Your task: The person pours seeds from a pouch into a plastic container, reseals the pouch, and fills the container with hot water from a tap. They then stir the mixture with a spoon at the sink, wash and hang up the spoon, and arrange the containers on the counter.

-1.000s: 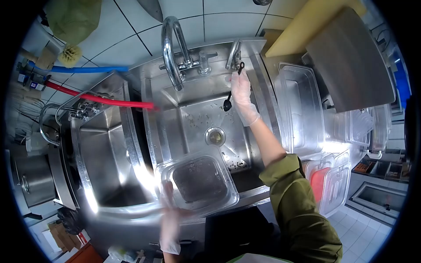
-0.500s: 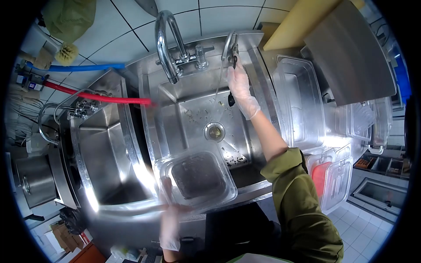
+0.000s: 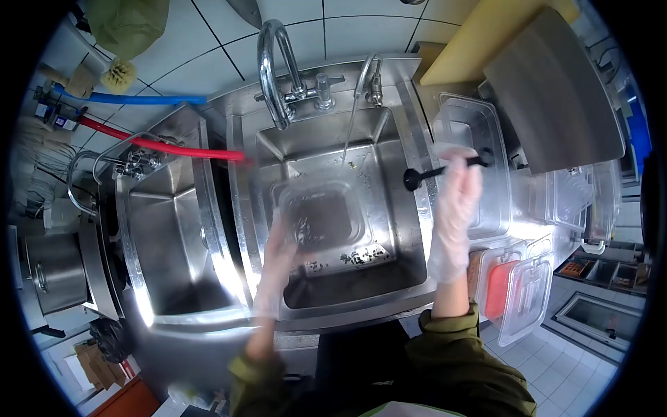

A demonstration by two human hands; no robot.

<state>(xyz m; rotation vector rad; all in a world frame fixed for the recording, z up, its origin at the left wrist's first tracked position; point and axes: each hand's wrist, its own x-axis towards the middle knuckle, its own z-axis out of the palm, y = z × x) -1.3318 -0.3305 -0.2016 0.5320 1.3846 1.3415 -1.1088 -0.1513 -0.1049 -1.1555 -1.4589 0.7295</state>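
My left hand (image 3: 276, 254), in a clear glove and blurred, grips the near left edge of a clear plastic container (image 3: 325, 217) over the sink basin. My right hand (image 3: 455, 212), gloved too, is closed around a thin black tool (image 3: 413, 179) with a round, flared end, above the right rim of the sink. What kind of tool it is, I cannot make out. A thin stream of water runs from the small tap (image 3: 364, 76) into the steel sink (image 3: 347, 299). Dark scraps lie on the basin floor, and the container covers the drain.
A large faucet (image 3: 272, 76) rises behind the sink. A second basin (image 3: 170, 250) is on the left, with a red hose (image 3: 174, 147) above it. To the right stand a clear tub (image 3: 497, 201) and upright clear containers (image 3: 524, 299), one with red contents.
My right hand has pulled back from the small tap to the right, carrying the black tool. My left hand has moved the container from the sink's front edge forward over the basin.
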